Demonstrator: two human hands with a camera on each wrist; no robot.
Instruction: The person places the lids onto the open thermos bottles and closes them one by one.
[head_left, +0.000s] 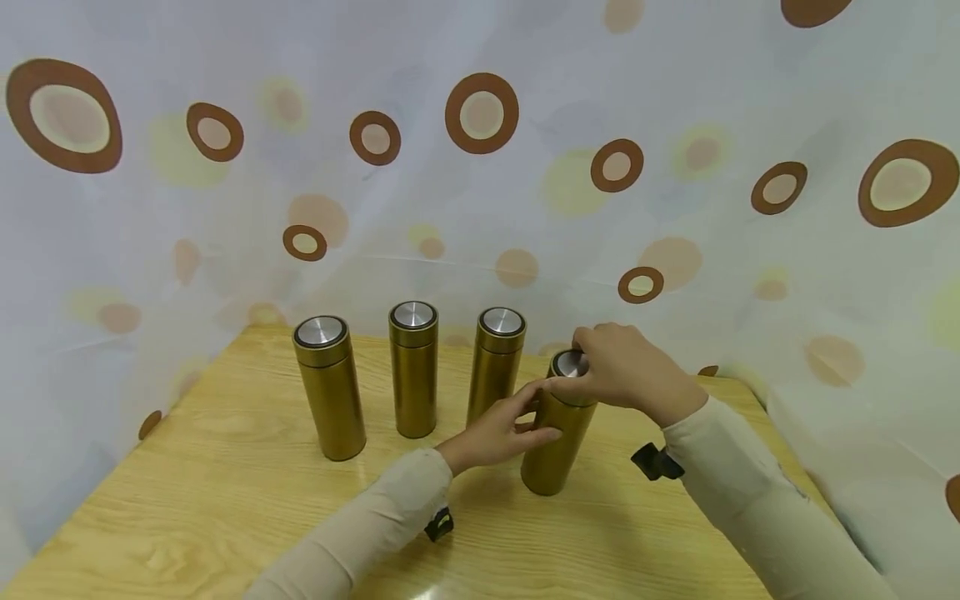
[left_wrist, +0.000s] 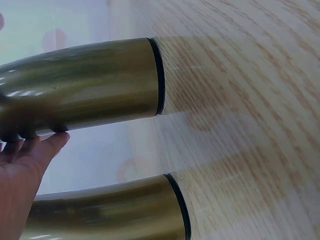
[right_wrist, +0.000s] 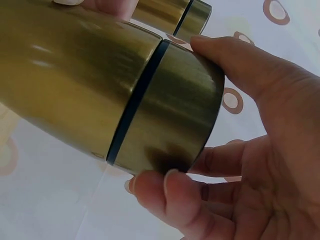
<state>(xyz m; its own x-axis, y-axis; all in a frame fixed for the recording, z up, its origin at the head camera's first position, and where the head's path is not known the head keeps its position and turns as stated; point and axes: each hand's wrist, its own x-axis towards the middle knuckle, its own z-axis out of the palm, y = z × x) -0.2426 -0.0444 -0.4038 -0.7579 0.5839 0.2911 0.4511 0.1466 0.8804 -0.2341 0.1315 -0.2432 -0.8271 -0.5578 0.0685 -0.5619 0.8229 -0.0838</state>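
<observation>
The rightmost of several gold thermos flasks (head_left: 553,446) stands on the wooden table, tilted in the head view. My right hand (head_left: 628,373) grips its lid (right_wrist: 177,100) from above, thumb on one side and fingers curled on the other. Lower down, my left hand (head_left: 498,429) holds the body from the left, thumb at the front and the other fingers partly hidden behind. The left wrist view shows the left thumb (left_wrist: 52,145) at the body's edge. A dark ring (right_wrist: 135,102) runs between lid and body.
Similar flasks stand to the left: one close behind my left hand (head_left: 495,375), another flask (head_left: 415,387) in the middle and a third flask (head_left: 332,408) farthest left. A patterned cloth (head_left: 480,217) hangs behind the wooden table (head_left: 172,508).
</observation>
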